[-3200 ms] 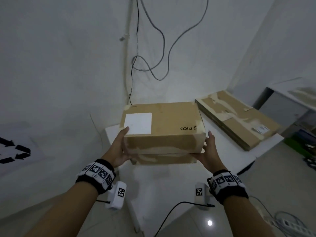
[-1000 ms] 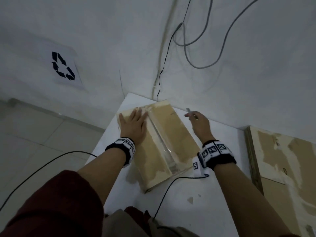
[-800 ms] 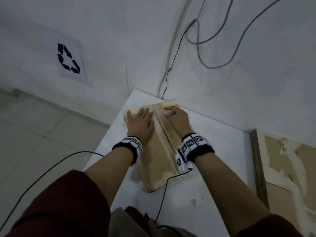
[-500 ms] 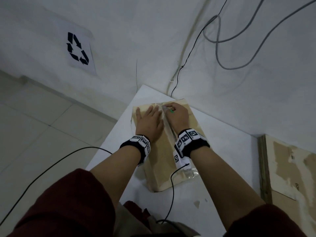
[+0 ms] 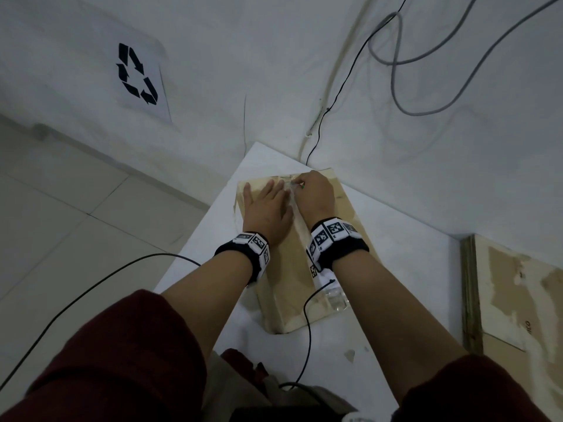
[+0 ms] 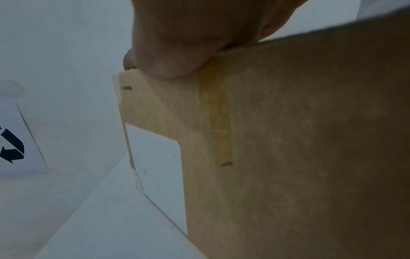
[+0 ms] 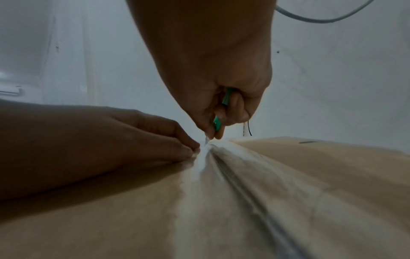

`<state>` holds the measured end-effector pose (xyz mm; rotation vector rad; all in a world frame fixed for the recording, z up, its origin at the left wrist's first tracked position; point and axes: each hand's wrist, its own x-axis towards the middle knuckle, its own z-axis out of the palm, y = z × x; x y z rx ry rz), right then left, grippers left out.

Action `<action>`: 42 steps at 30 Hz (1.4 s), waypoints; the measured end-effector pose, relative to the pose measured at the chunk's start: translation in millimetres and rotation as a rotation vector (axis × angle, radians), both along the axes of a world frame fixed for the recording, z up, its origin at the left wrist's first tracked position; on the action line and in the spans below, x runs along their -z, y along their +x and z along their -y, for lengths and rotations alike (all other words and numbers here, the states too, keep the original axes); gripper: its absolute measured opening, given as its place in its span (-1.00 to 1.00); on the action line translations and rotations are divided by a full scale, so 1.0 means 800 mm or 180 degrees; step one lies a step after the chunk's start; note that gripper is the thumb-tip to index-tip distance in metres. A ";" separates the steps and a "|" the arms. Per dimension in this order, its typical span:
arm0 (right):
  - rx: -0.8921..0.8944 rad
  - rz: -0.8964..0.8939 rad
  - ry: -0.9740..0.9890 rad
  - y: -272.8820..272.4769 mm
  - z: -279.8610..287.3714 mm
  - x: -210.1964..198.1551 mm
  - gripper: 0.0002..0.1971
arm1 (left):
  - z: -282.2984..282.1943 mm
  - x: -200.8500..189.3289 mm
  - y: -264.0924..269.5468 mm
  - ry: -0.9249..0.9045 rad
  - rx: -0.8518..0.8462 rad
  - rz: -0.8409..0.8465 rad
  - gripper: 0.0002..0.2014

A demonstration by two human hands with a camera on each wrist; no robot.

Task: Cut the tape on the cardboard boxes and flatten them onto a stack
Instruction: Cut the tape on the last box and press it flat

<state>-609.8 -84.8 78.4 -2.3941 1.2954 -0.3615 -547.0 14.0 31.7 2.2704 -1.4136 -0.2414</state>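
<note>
A white table (image 5: 405, 263) fills a corner of plain white walls, one bearing a printed recycling sign (image 5: 137, 74). On the table lies the closed brown cardboard box (image 5: 347, 208), matte and scuffed pale, a glossy strip of clear tape (image 7: 199, 175) along its centre seam. The left hand (image 5: 268, 208) presses flat on the box, fingers straight, fingertips just beside the seam. The right hand (image 5: 313, 193) pinches a small green-handled cutter (image 7: 218, 121), its tip at the tape's far end. The risk, as I judge it: the blade skids on slick tape toward those close fingertips, or digs into soft cardboard and snags.
</note>
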 end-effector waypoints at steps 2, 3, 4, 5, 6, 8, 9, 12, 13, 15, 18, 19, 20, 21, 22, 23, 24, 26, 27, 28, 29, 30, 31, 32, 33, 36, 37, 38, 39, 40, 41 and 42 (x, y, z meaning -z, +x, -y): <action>-0.0020 -0.0129 -0.0024 -0.001 -0.001 -0.003 -0.75 | 0.000 -0.001 -0.001 -0.0021 -0.0012 -0.0006 -0.52; -0.0024 -0.0201 -0.0053 -0.003 -0.002 -0.003 -0.75 | 0.000 -0.001 -0.001 -0.0032 -0.0020 -0.0018 -0.52; -0.0016 -0.0259 -0.0086 -0.006 -0.005 -0.003 -0.74 | 0.000 -0.001 -0.001 -0.0030 -0.0024 -0.0034 -0.52; 0.0000 -0.0293 -0.0111 -0.010 -0.008 -0.001 -0.74 | 0.000 -0.002 -0.001 -0.0013 -0.0022 -0.0045 -0.52; 0.0000 -0.0300 -0.0130 -0.014 -0.012 0.002 -0.73 | 0.000 -0.002 -0.001 0.0006 -0.0017 -0.0040 -0.52; -0.0034 -0.0237 -0.0096 -0.019 -0.016 0.007 -0.72 | 0.000 -0.001 -0.001 0.0035 -0.0007 -0.0012 -0.51; -0.0030 -0.0172 -0.0056 -0.020 -0.016 0.007 -0.72 | 0.000 -0.001 0.000 0.0045 -0.0006 -0.0004 -0.51; 0.0010 -0.0108 0.0035 -0.024 -0.017 0.005 -0.72 | 0.001 -0.001 -0.001 0.0092 -0.0014 0.0046 -0.51; 0.0015 -0.0123 0.0046 -0.027 -0.018 0.006 -0.73 | 0.000 -0.002 -0.001 0.0100 -0.0012 0.0059 -0.51; 0.0045 -0.0057 0.0154 -0.034 -0.023 0.012 -0.73 | 0.000 -0.001 0.000 0.0096 0.0003 0.0075 -0.51; 0.0004 -0.0114 0.0141 -0.040 -0.030 0.014 -0.71 | -0.002 -0.001 0.000 0.0094 0.0025 0.0108 -0.50; -0.0031 -0.0184 0.0125 -0.041 -0.031 0.013 -0.71 | -0.002 -0.001 0.001 0.0101 0.0021 0.0118 -0.50; -0.0062 -0.0256 0.0108 -0.044 -0.033 0.011 -0.71 | -0.002 -0.001 0.000 0.0115 0.0012 0.0128 -0.49; -0.0081 -0.0310 0.0083 -0.048 -0.036 0.009 -0.71 | -0.002 -0.002 0.001 0.0129 0.0004 0.0141 -0.49; -0.0087 -0.0340 0.0056 -0.054 -0.039 0.007 -0.72 | -0.001 -0.002 0.000 0.0145 0.0003 0.0154 -0.49; -0.0081 -0.0357 0.0035 -0.063 -0.043 0.005 -0.73 | 0.000 -0.003 0.000 0.0174 0.0008 0.0163 -0.49; -0.0065 -0.0367 0.0014 -0.073 -0.048 0.003 -0.75 | 0.001 -0.003 0.001 0.0211 0.0015 0.0179 -0.49; -0.0009 -0.0406 0.0011 -0.095 -0.061 0.002 -0.76 | 0.002 -0.002 0.001 0.0265 0.0019 0.0198 -0.48; 0.0015 -0.0426 0.0016 -0.106 -0.068 0.001 -0.76 | 0.003 -0.001 0.001 0.0270 0.0017 0.0187 -0.49; 0.0028 -0.0431 0.0022 -0.117 -0.074 0.001 -0.76 | 0.003 -0.001 0.001 0.0266 0.0022 0.0182 -0.49; 0.0033 -0.0409 0.0031 -0.126 -0.079 0.000 -0.75 | 0.002 -0.001 0.001 0.0249 0.0047 0.0192 -0.50; 0.0036 -0.0372 0.0043 -0.132 -0.083 0.001 -0.75 | 0.000 -0.002 -0.001 0.0205 0.0115 0.0211 -0.51; 0.0040 -0.0344 0.0055 -0.136 -0.086 0.001 -0.75 | -0.005 -0.004 -0.004 0.0131 0.0238 0.0205 -0.53; 0.0043 -0.0335 0.0067 -0.137 -0.087 0.001 -0.75 | -0.011 -0.005 -0.011 0.0032 0.0407 0.0185 -0.54; 0.0044 -0.0338 0.0073 -0.137 -0.087 0.002 -0.76 | -0.020 -0.006 -0.021 -0.0066 0.0595 0.0181 -0.52; 0.0058 -0.0354 0.0066 -0.133 -0.084 0.003 -0.79 | -0.048 -0.001 -0.057 -0.0190 0.0959 0.0271 -0.49; 0.0066 -0.0346 0.0066 -0.133 -0.083 0.003 -0.80 | -0.054 0.002 -0.065 -0.0178 0.0986 0.0265 -0.49; 0.0069 -0.0344 0.0069 -0.133 -0.082 0.004 -0.81 | -0.057 0.004 -0.069 -0.0167 0.0985 0.0249 -0.48; 0.0062 -0.0343 0.0062 -0.134 -0.083 0.004 -0.81 | -0.057 0.005 -0.068 -0.0147 0.0973 0.0228 -0.48; 0.0057 -0.0353 0.0069 -0.136 -0.086 0.004 -0.81 | -0.056 0.003 -0.066 -0.0122 0.0961 0.0209 -0.48; 0.0060 -0.0362 0.0081 -0.139 -0.088 0.004 -0.81 | -0.054 0.002 -0.064 -0.0104 0.0951 0.0199 -0.48; 0.0093 -0.0367 0.0096 -0.143 -0.092 0.004 -0.81 | -0.053 0.001 -0.063 -0.0104 0.0949 0.0205 -0.48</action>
